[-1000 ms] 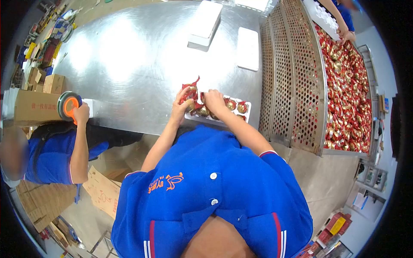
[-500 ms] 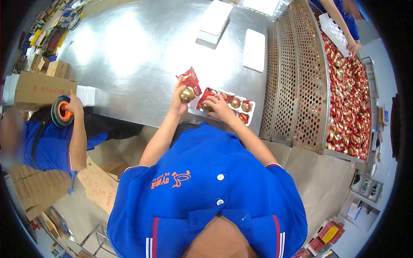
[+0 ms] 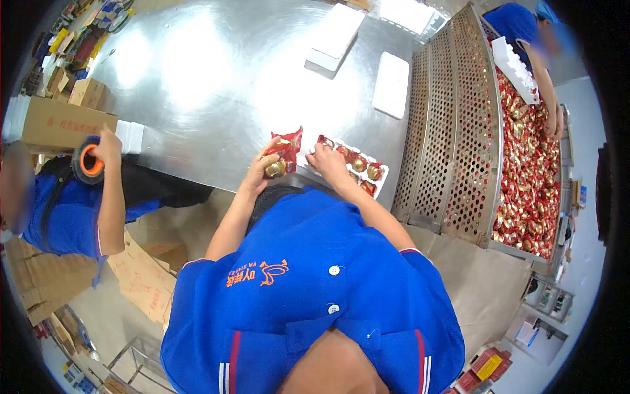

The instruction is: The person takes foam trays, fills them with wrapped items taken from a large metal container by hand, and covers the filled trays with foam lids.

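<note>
My left hand (image 3: pixel 258 173) is closed around round gold balls in red wrappers (image 3: pixel 277 168), just left of the white tray at the table's near edge; whether it holds one or more I cannot tell. The white molded tray (image 3: pixel 380 186) has several of the same red-and-gold wrapped balls (image 3: pixel 359 164) in its compartments. Over the tray's left end, my right hand (image 3: pixel 330 162) has its fingers bent down and drawn together. What lies under those fingertips is hidden. A red wrapper (image 3: pixel 323 140) shows just beyond them.
On the metal table (image 3: pixel 216 125) stand a stacked white box (image 3: pixel 336 39) and a flat white tray (image 3: pixel 391 85). Right, a perforated metal wall (image 3: pixel 446 125) borders a bin of wrapped balls (image 3: pixel 525 190), where a co-worker holds a white tray (image 3: pixel 515 69). Left, another person grips a tape roll (image 3: pixel 88 161).
My left hand has moved slightly left and down with the wrapped balls. My right hand has shifted to the tray's left end. The co-worker's arm at the bin has moved lower.
</note>
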`<state>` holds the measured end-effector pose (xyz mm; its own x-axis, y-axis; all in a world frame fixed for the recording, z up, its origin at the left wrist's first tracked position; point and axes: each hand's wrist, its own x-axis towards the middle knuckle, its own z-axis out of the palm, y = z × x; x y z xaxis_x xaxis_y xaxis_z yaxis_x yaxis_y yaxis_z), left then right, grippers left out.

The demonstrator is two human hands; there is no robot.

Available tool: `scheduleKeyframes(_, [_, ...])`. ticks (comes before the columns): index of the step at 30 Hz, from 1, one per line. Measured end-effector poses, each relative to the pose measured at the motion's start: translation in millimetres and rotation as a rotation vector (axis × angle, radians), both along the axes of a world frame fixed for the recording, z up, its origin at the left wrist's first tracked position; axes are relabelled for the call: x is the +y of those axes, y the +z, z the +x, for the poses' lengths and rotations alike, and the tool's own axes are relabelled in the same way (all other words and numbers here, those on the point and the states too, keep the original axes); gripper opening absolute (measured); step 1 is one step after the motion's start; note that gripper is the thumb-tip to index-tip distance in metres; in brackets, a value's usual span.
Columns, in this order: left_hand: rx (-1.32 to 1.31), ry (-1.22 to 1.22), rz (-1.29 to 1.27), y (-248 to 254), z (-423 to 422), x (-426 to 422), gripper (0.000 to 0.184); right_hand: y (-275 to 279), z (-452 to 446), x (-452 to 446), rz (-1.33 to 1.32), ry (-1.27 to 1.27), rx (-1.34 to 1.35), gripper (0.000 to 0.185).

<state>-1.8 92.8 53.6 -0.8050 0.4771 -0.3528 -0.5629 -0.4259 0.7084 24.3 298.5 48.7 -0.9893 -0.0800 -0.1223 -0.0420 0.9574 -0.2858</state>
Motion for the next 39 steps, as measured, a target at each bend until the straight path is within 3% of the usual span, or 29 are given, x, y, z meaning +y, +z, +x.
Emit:
scheduleKeyframes(3, [0.012, 0.003, -0.009, 4.6, -1.1, -4.5, 0.057, 6.8, -2.2, -0.3, -0.030, 0.075, -0.096, 0.039])
scheduleKeyframes(7, [0.044, -0.043, -0.111, -4.8, 0.6, -4.0, 0.059, 14.3, 19.7, 14.3, -0.157, 0.252, 0.021, 0.042])
scheduleKeyframes(9, [0.014, -0.043, -0.082, -0.3, 2.9, -1.1, 0.060, 16.7, 14.0, 20.2, -0.359, 0.056, -0.032, 0.040])
scheduleKeyframes(13, [0.086, -0.141, -0.282, 4.5, 1.2, 1.2, 0.066, 22.2, 20.3, 9.6, -0.415, -0.089, -0.171, 0.037])
scheduleKeyframes(16, [0.263, -0.178, -0.435, 5.3, -2.0, 4.2, 0.069, 16.4, 32.7, 7.7, -0.301, -0.059, 0.054, 0.033])
scheduleKeyframes(19, [0.422, -0.187, -0.566, -0.9, -4.7, 4.7, 0.068, -3.0, 26.7, 5.9, -0.220, -0.064, 0.117, 0.031])
scheduleKeyframes(24, [0.536, -0.240, -0.669, 8.9, -3.9, 11.4, 0.067, 21.7, 25.7, 7.6, -0.256, 0.055, 0.023, 0.026])
scheduleKeyframes(31, [0.607, -0.272, -0.707, 6.5, -1.6, 13.6, 0.066, -11.7, 17.9, -2.0, -0.104, 0.082, 0.082, 0.022])
scheduleKeyframes(33, [0.602, -0.276, -0.726, 6.6, -3.6, 13.5, 0.066, -5.0, 13.5, 12.9, -0.200, 0.132, -0.070, 0.019])
scheduleKeyframes(35, [0.642, -0.235, -0.716, -1.8, -1.0, 14.1, 0.063, -19.1, 15.9, 13.4, -0.196, 0.135, 0.073, 0.015])
scheduleKeyframes(37, [0.686, -0.212, -0.783, -6.0, 0.5, 17.2, 0.063, -25.5, 6.4, 17.2, -0.277, 0.122, 0.027, 0.019])
scheduleKeyframes(39, [0.732, -0.187, -0.855, -6.2, 3.2, 19.9, 0.062, 25.6, -16.5, 28.2, -0.298, 0.105, -0.438, 0.025])
